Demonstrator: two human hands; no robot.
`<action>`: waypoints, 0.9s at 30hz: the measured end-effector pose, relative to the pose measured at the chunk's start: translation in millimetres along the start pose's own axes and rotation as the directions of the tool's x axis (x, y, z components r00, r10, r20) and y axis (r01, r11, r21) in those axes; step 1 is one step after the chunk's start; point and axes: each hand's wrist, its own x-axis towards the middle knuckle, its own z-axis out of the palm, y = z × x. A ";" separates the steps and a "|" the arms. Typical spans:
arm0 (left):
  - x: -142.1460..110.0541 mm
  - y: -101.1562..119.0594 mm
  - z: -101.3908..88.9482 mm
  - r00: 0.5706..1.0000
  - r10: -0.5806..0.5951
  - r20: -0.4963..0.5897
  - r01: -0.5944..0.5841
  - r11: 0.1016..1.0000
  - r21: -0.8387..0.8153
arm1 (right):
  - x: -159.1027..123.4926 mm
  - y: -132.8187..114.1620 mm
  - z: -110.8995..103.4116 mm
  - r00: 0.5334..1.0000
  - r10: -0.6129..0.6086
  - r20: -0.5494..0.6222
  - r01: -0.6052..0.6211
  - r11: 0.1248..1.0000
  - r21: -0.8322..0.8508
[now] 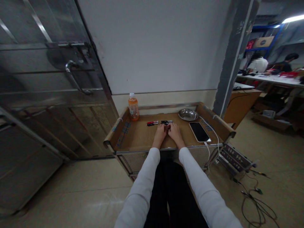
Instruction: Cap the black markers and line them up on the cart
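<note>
My left hand [161, 132] and my right hand [174, 130] rest close together over the cardboard-lined cart top [140, 136]. The fingers of both are curled inward and nearly meet. Whatever lies between them is too small and dark to make out. Just beyond my fingertips are black pens [166, 122], partly hidden by the hands. A red pen [152, 123] lies a little to the left, apart from my left hand.
At the back left stands an orange drink bottle [133, 107]. A shiny metal bowl [188, 114] sits at the back right, with a phone [199, 132] and its white cable in front. Cardboard walls edge the cart. Two people work in the far right background.
</note>
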 end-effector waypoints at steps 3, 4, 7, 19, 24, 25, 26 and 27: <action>0.0 -0.8 2.0 1.000 -0.008 -0.002 0.008 1.000 0.012 | 0.6 0.6 0.6 1.000 -0.019 -0.003 0.019 1.000 0.016; 0.0 -1.3 2.8 1.000 -0.014 -0.006 0.014 1.000 0.013 | 0.7 0.7 0.6 1.000 -0.017 -0.007 0.017 1.000 0.023; -0.4 -3.2 4.4 0.999 -0.038 -0.030 0.038 0.999 0.008 | 0.1 1.0 0.2 1.000 -0.003 -0.021 0.004 0.999 0.039; -1.3 -4.3 3.4 0.993 0.001 -0.121 0.009 0.997 0.081 | -5.5 -10.2 -12.4 0.994 0.064 -0.090 -0.076 0.988 -0.133; -0.3 1.4 0.9 0.984 -0.002 -0.179 0.023 0.993 0.113 | -6.7 -13.2 -13.5 0.990 0.136 -0.040 -0.140 0.977 -0.161; -0.4 3.0 -0.6 0.980 -0.011 -0.199 0.039 0.990 0.133 | -6.8 -13.4 -13.6 0.990 0.141 -0.029 -0.144 0.977 -0.156; -0.7 4.6 -2.5 0.975 -0.032 -0.218 0.068 0.985 0.159 | -6.9 -13.6 -14.0 0.989 0.146 -0.021 -0.147 0.977 -0.153; -1.2 6.3 -4.7 0.968 -0.068 -0.241 0.115 0.975 0.189 | -7.0 -13.9 -14.7 0.989 0.148 -0.015 -0.148 0.977 -0.155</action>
